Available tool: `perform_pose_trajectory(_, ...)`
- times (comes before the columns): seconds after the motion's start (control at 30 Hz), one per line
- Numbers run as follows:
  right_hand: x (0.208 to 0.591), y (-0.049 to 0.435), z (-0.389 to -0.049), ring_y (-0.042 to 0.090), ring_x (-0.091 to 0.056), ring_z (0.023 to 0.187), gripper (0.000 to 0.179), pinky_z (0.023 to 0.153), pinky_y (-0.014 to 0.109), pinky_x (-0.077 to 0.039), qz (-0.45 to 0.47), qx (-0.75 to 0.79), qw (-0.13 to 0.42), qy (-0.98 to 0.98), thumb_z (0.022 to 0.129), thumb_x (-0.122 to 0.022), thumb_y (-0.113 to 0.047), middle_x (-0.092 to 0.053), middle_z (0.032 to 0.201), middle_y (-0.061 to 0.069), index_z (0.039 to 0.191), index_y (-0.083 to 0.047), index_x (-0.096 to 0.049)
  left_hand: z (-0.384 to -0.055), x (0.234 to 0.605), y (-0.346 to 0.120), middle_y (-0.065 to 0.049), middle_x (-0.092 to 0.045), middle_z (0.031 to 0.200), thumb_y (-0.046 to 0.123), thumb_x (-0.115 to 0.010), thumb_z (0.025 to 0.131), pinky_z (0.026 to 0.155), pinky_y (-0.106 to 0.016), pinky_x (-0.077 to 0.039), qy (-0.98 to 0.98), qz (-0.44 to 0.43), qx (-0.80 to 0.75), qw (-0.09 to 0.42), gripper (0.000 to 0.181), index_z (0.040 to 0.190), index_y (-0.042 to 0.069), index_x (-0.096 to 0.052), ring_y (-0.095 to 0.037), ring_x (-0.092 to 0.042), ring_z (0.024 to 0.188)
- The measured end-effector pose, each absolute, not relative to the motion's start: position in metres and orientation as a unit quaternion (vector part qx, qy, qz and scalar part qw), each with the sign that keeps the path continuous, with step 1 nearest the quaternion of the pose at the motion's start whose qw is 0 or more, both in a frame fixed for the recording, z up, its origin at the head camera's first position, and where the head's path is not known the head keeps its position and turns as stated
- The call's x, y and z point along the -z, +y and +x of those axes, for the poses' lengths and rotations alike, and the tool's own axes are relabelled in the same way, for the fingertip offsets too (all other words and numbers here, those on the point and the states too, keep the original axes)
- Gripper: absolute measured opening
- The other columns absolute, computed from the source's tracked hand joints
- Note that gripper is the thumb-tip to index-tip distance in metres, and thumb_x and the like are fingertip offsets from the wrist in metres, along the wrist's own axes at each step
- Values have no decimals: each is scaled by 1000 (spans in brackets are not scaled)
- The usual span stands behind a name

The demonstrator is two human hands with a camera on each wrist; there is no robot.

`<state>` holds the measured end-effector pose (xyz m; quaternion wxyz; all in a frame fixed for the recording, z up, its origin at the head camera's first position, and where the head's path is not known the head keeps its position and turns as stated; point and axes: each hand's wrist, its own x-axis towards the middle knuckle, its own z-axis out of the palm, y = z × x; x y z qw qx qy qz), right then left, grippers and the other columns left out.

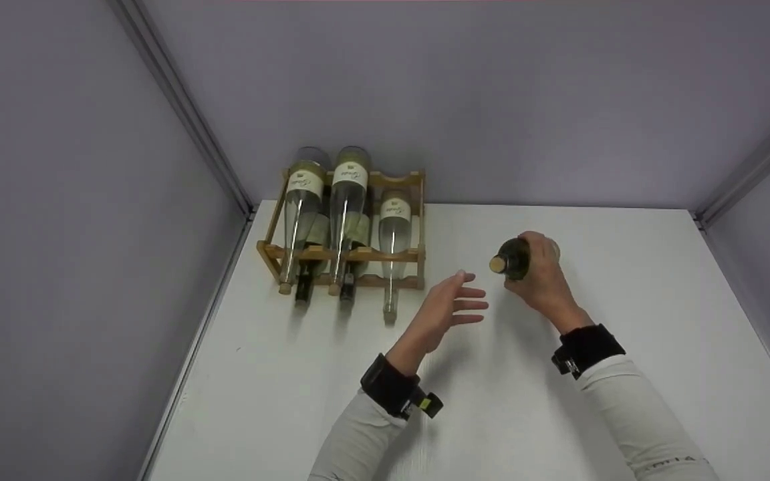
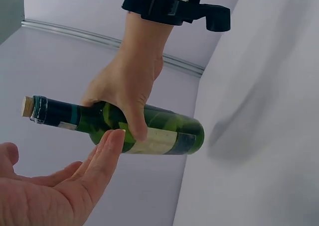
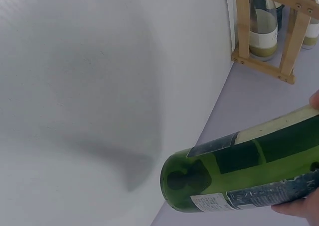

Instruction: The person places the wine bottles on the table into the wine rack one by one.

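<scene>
My right hand (image 1: 542, 277) grips a green wine bottle (image 1: 515, 257) round its body, above the white table. In the left wrist view the bottle (image 2: 164, 131) lies nearly level, its cork (image 2: 27, 107) pointing left; the base fills much of the right wrist view. To the left of it, my left hand (image 1: 442, 310) has its fingers spread and nothing in them. Its fingertips (image 2: 115, 139) overlap the bottle in the left wrist view. Left of both hands stands a wooden wine rack (image 1: 422, 230) with several bottles lying in it, necks toward me.
Two clear bottles, one of them a tall bottle (image 1: 348, 194), lie on the rack's upper level; darker bottles and another clear bottle (image 1: 395, 230) lie lower. Their necks stick out past the front bar. Grey walls (image 1: 478, 100) enclose the white table (image 1: 278, 401) at the back and sides.
</scene>
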<state>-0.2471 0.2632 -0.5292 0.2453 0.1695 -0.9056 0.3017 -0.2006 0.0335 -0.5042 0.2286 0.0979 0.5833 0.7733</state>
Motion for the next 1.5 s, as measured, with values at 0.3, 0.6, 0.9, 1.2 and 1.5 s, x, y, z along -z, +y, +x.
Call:
perform_pose_trajectory(0.3, 538, 252, -240, 36, -49, 115, 84, 100, 59, -35, 263, -189, 282, -903, 53, -87, 11, -51, 119, 17, 123, -4, -43, -200, 503, 35, -20, -61, 118, 48, -46, 102, 80, -44, -56, 550, 87, -791, 253, 58, 138, 1, -47, -33, -67, 99)
perform_pose_trajectory(0.6, 540, 242, -235, 38, -49, 120, 76, 97, 73, -30, 329, -73, 297, -893, 57, -91, 3, -55, 122, 17, 123, -1, -53, -199, 509, 34, -15, -60, 98, 44, -53, 100, 61, -31, -55, 584, 90, -754, 287, 53, 128, -1, -55, -20, -63, 73)
perform_pose_trajectory(0.9, 538, 234, -233, 35, -51, 120, 75, 98, 70, -33, 372, -57, 317, -871, 58, -93, -2, -56, 121, 11, 124, -6, -59, -190, 514, 38, 1, -45, 72, 20, -57, 100, 42, -22, -28, 638, 80, -708, 294, 27, 120, 2, -53, -8, -36, 50)
perform_pose_trajectory(1.2, 532, 234, -230, 33, -49, 126, 77, 104, 65, -29, 363, -87, 315, -873, 59, -92, 0, -57, 127, 10, 128, -12, -59, -185, 518, 36, 3, -44, 70, 17, -54, 101, 40, -22, -27, 624, 97, -734, 250, 15, 109, 5, -57, -7, -33, 49)
perform_pose_trajectory(1.5, 529, 232, -225, 34, -41, 134, 83, 109, 60, -25, 335, -95, 316, -882, 64, -89, 3, -49, 139, 12, 137, -16, -54, -182, 520, 39, 1, -48, 70, 14, -55, 100, 39, -22, -29, 640, 107, -737, 190, 30, 129, 6, -57, -8, -37, 48)
